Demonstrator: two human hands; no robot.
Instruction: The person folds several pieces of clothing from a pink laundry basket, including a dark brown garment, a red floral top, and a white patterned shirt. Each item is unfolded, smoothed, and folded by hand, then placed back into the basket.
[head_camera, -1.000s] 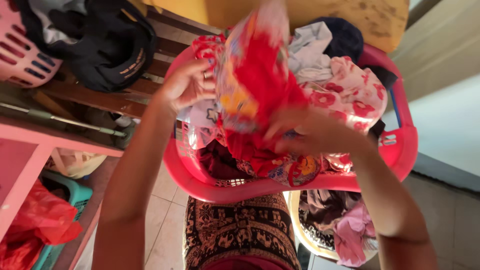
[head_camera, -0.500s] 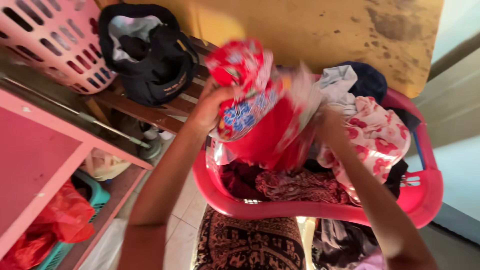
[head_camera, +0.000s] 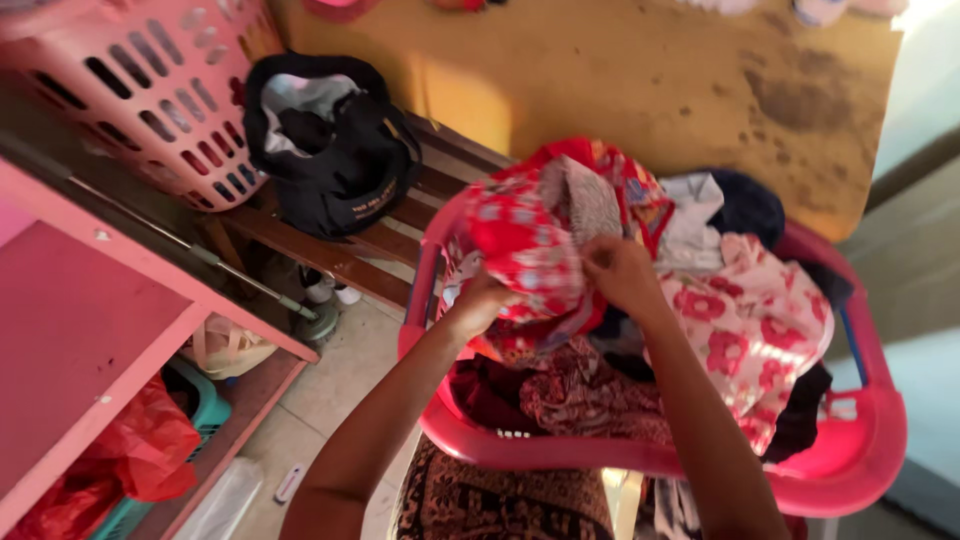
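Observation:
A red patterned garment (head_camera: 530, 235) is bunched up above a red laundry basket (head_camera: 860, 455) full of clothes. My left hand (head_camera: 480, 300) grips the garment from below at its left side. My right hand (head_camera: 618, 268) pinches its cloth near the middle. In the basket lie a white cloth with red flowers (head_camera: 750, 330), a dark maroon cloth (head_camera: 570, 395) and a navy piece (head_camera: 748, 205) at the back.
A pink slotted basket (head_camera: 150, 90) and a black bag (head_camera: 335, 165) sit on a wooden bench (head_camera: 330, 250) at the left. A pink shelf unit (head_camera: 90, 330) holds red plastic bags (head_camera: 140, 450). A yellow wall (head_camera: 620, 80) stands behind. Tiled floor (head_camera: 340, 380) lies below.
The garment has come down from a raised, spread position to a bunch just above the basket, with both hands closer together. The camera view has shifted right and down.

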